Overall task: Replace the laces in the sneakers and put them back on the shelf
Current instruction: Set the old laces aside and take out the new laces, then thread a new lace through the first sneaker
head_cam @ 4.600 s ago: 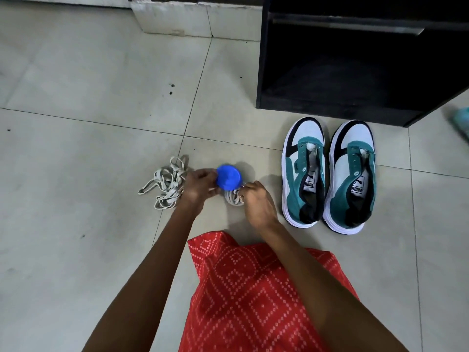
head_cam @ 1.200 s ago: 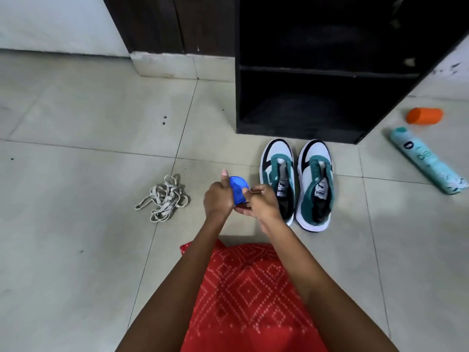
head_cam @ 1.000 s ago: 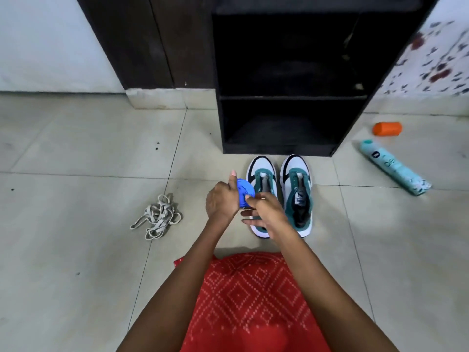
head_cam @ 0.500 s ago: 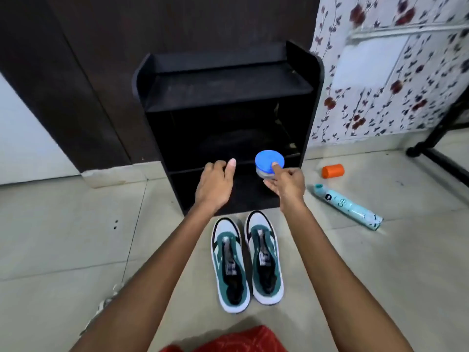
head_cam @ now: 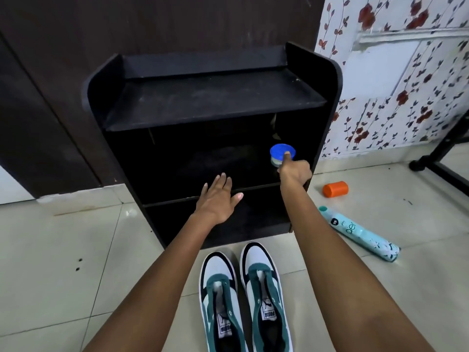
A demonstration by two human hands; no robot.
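Note:
Two white, teal and black sneakers without laces, the left one [head_cam: 223, 301] and the right one [head_cam: 266, 293], stand side by side on the floor below a black shelf unit [head_cam: 215, 97]. My right hand [head_cam: 294, 171] grips a small jar with a blue lid [head_cam: 282, 153] and holds it inside the middle shelf at its right end. My left hand [head_cam: 218, 199] hovers flat with straight fingers in front of the middle shelf's front edge and holds nothing. No laces are in view.
A teal spray can [head_cam: 360, 232] lies on the tiles right of the shelf, with an orange cap [head_cam: 335, 189] behind it. A black stand leg [head_cam: 441, 163] is at the far right. Dark wood panelling and floral wallpaper back the shelf.
My right hand has carried the blue-lidded jar from in front of the shelf into the middle shelf's right end. My left hand has opened flat. The view has moved closer.

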